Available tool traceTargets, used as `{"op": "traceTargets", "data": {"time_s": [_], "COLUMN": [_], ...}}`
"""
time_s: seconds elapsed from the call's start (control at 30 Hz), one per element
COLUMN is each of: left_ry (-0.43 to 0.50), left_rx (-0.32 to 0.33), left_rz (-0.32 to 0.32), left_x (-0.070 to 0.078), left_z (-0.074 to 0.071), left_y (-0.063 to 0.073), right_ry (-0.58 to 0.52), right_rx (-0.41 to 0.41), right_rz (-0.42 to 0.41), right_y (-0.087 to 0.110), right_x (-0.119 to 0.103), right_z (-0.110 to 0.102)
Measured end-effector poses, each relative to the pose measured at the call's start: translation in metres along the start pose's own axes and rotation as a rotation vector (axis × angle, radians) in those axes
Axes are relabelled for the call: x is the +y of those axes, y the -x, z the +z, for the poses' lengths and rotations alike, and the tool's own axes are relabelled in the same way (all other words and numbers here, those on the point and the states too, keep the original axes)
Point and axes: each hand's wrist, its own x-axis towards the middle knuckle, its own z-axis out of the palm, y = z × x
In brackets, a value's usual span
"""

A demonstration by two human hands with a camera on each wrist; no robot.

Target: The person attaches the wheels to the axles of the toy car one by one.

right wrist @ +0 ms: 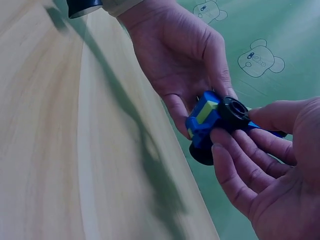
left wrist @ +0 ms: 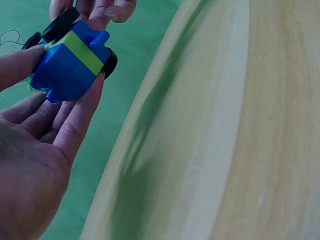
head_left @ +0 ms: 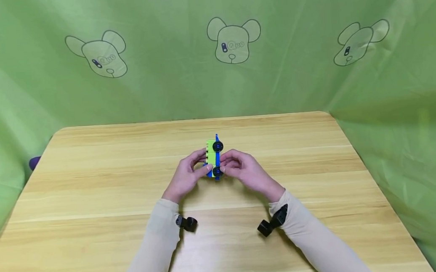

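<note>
A toy car [head_left: 212,156] of blue and lime-green building blocks with black wheels is held above the middle of the table, tipped on its side. My left hand [head_left: 184,177] grips its body from the left, thumb on one side and fingers on the other, as the left wrist view shows on the blue block end [left wrist: 62,75]. From the right, my right hand [head_left: 248,172] holds the wheel side. In the right wrist view its thumb touches a black wheel [right wrist: 233,112] and its bent fingers lie against the car's underside. Parts of the car are hidden behind the fingers.
A light wooden table [head_left: 104,194] spreads under both hands. Green curtain [head_left: 176,84] with printed bear heads hangs behind and at the sides. Black wrist cameras [head_left: 273,221] sit on both sleeves. Something purple [head_left: 34,162] shows beyond the left table edge.
</note>
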Motion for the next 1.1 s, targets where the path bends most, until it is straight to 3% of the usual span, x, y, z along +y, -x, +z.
{"op": "traceTargets", "data": {"time_s": [0.2, 0.43, 0.5, 0.6, 0.73, 0.83, 1.1], "left_ry": [0.089, 0.075, 0.066, 0.035, -0.010, -0.034, -0.053], "left_rx": [0.059, 0.060, 0.054, 0.052, 0.060, 0.063, 0.036], "left_rz": [-0.009, 0.007, 0.002, -0.002, -0.006, -0.014, -0.009], "left_x": [-0.001, -0.001, 0.000, 0.012, 0.029, 0.026, -0.001], "left_z": [0.000, -0.002, -0.004, -0.005, -0.004, -0.006, -0.010], "left_y": [0.001, 0.001, 0.001, 0.005, 0.010, 0.009, 0.000], "right_ry": [0.017, 0.056, 0.072, 0.090, 0.095, 0.100, 0.141], "right_rx": [0.013, 0.047, 0.052, 0.060, 0.087, 0.121, 0.221], "right_rz": [-0.017, -0.012, -0.014, -0.011, 0.000, -0.001, -0.066], "right_y": [0.000, -0.001, 0.002, 0.005, 0.003, -0.001, -0.002], "right_x": [0.000, 0.001, -0.010, -0.023, -0.013, -0.002, -0.009], "right_z": [-0.004, -0.007, -0.007, -0.008, -0.012, -0.017, -0.030]}}
